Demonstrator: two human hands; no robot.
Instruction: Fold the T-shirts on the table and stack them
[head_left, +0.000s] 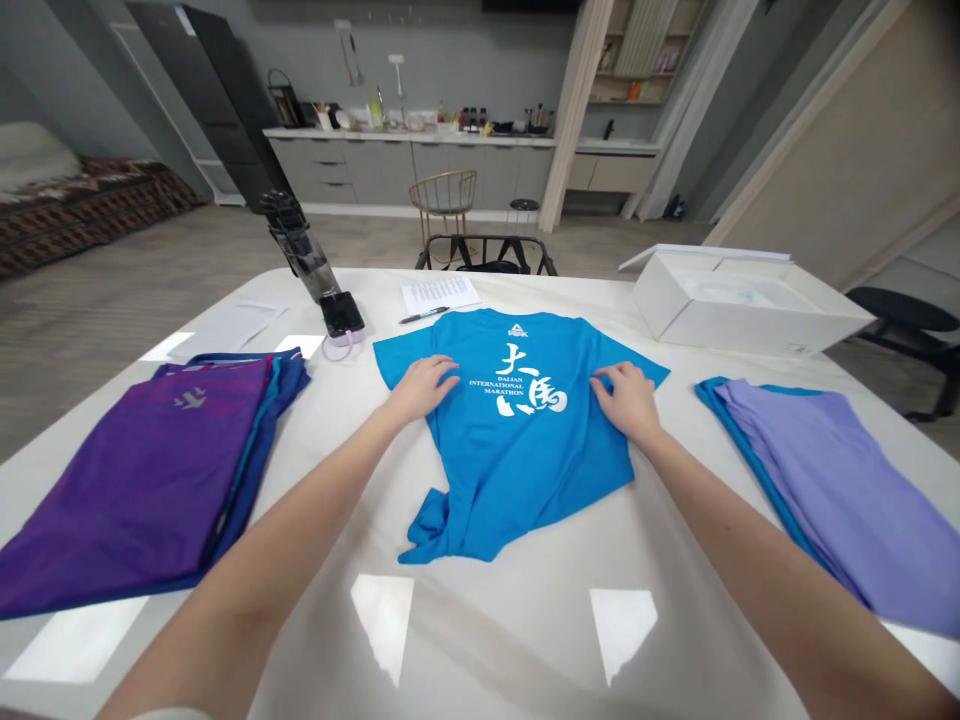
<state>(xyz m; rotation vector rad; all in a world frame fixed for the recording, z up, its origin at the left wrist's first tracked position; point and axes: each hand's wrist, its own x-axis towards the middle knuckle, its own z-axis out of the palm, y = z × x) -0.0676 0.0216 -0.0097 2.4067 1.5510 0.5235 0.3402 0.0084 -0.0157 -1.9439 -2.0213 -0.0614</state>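
Observation:
A blue T-shirt (487,470) with white "Dalian International Marathon" lettering lies spread on the table, its collar pointing away from me. Its lower left corner is bunched and twisted, while the sleeves stretch out to both sides. On the left side of the chest, below the sleeve, rests my left hand (422,388), fingers stretched out and slightly bent over the fabric. My right hand (628,398) touches the opposite side near the other sleeve, its fingers loosely bent and apart. Neither hand shows a fold of cloth gripped in it.
Folded purple and blue clothes (150,470) are stacked on the left, lavender and blue ones (840,490) on the right. An open white box (742,305), a pen (424,315), a printed sheet (440,292) and a black transparent device (319,275) occupy the white table's (525,640) far side.

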